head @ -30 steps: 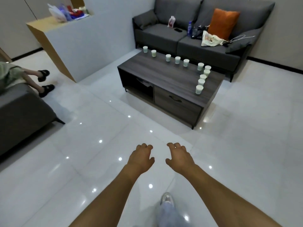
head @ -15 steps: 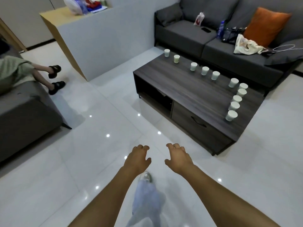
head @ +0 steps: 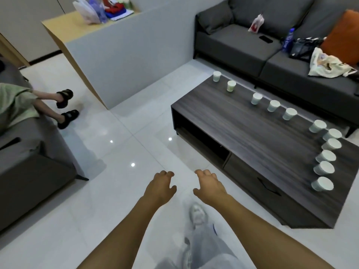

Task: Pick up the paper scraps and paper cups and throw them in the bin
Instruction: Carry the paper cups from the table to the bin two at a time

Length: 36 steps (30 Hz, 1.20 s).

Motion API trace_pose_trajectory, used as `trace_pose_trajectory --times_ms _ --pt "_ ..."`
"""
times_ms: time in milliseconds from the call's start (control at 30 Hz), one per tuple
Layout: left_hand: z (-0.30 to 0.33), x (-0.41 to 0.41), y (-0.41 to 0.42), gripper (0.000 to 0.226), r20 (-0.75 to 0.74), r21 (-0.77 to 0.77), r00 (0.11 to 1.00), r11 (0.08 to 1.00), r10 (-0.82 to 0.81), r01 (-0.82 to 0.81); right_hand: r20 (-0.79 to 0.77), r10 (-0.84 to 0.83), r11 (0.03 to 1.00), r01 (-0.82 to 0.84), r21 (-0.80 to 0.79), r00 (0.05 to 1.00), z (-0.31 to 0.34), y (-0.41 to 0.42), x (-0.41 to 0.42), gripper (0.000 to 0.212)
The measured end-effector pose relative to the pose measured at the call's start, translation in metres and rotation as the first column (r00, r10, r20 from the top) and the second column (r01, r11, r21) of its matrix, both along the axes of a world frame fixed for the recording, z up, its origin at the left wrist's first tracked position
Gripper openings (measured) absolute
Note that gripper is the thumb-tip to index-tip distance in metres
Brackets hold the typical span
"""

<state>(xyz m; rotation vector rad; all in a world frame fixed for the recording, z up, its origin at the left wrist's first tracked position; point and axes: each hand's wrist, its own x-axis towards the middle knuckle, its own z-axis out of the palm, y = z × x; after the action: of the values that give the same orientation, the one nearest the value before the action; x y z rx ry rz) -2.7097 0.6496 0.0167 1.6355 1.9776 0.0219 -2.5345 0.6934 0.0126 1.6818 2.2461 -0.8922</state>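
Note:
Several white paper cups stand on the dark wooden coffee table (head: 252, 136). One row runs along its far edge, from a cup (head: 216, 76) at the left to a cup (head: 289, 113) further right. Another line runs down the right end to the nearest cup (head: 322, 184). My left hand (head: 160, 188) and my right hand (head: 210, 186) hang over the white floor in front of me, fingers loosely curled and apart, holding nothing. Both are well short of the table. No bin or paper scraps are in view.
A grey sofa (head: 242, 49) with bags, a bottle and an orange cushion stands behind the table. A grey partition (head: 126, 61) is at centre left. A seated person's legs (head: 58, 107) reach out from a grey seat (head: 29, 162) on the left. My shoe (head: 197, 214) is below my hands.
I have walked forward and the view has swung left, so the table is closer and further right. My hands keep the same empty pose. My right foot has stepped forward.

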Motion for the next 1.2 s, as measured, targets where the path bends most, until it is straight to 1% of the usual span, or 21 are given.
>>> trace_pose_trajectory --times_ms 300,400,533,600,733,900,1033,1200 --pt "-0.016 -0.094 0.21 0.049 0.013 0.02 0.998 0.998 0.057 -0.058 -0.029 0.045 0.999 -0.045 0.003 0.999 -0.014 0.216 -0.096 0.059" --pt "-0.01 -0.121 0.265 0.049 0.012 0.02 0.998 0.998 0.054 -0.054 -0.024 0.046 0.999 -0.047 -0.005 0.999 -0.009 0.273 -0.123 0.061" --pt "-0.01 -0.157 0.333 0.049 0.015 -0.011 0.998 0.998 0.054 -0.054 -0.007 0.049 0.998 -0.049 -0.029 0.999 -0.008 0.341 -0.157 0.058" --pt "-0.013 -0.177 0.371 0.048 0.029 -0.028 0.998 0.998 0.055 -0.054 0.0 0.027 0.999 -0.027 -0.047 1.0 -0.013 0.377 -0.176 0.058" --pt "-0.022 -0.223 0.449 0.049 0.044 -0.053 0.999 0.999 0.001 0.002 -0.006 -0.031 0.997 0.031 -0.078 0.999 -0.022 0.447 -0.22 0.061" --pt "-0.026 -0.291 0.557 0.049 0.027 -0.054 0.995 0.994 -0.097 0.098 -0.018 -0.16 0.982 0.158 -0.099 0.987 -0.03 0.54 -0.28 0.052" --pt "-0.021 -0.339 0.643 0.049 -0.002 -0.068 0.982 0.979 -0.191 0.19 -0.03 -0.28 0.952 0.274 -0.134 0.96 -0.029 0.604 -0.323 0.057" --pt "-0.023 -0.37 0.735 0.049 -0.001 -0.091 0.958 0.954 -0.288 0.286 -0.008 -0.355 0.922 0.348 -0.171 0.935 -0.03 0.672 -0.353 0.06"
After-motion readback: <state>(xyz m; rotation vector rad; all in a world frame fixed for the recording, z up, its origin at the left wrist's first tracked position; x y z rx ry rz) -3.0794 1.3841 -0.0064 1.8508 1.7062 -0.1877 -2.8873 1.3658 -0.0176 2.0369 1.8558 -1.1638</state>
